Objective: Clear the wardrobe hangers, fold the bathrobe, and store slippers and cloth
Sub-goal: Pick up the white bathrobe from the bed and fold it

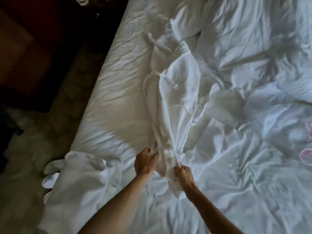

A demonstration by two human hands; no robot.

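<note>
On bed (118,102), rumpled white sheets, head view. Bathrobe (179,92) stretched lengthwise down bed middle, bunched into narrow strip toward near end; belt or cord (157,43) trailing at far end. Left hand (146,162) fingers curled, gripping left edge of robe's near end. Right hand (183,174) fingers curled, pinching right edge of same end, just beside left. Both forearms bare, reaching in from bottom. Second white cloth heap (81,176) at bed's near-left corner, hanging partly over edge, apart from robe. Pink-patterned item (306,155) at right edge, partly out of view, identity unclear. Dark floor (42,115) left of bed. Image blurred; fine detail of robe not resolvable.
</note>
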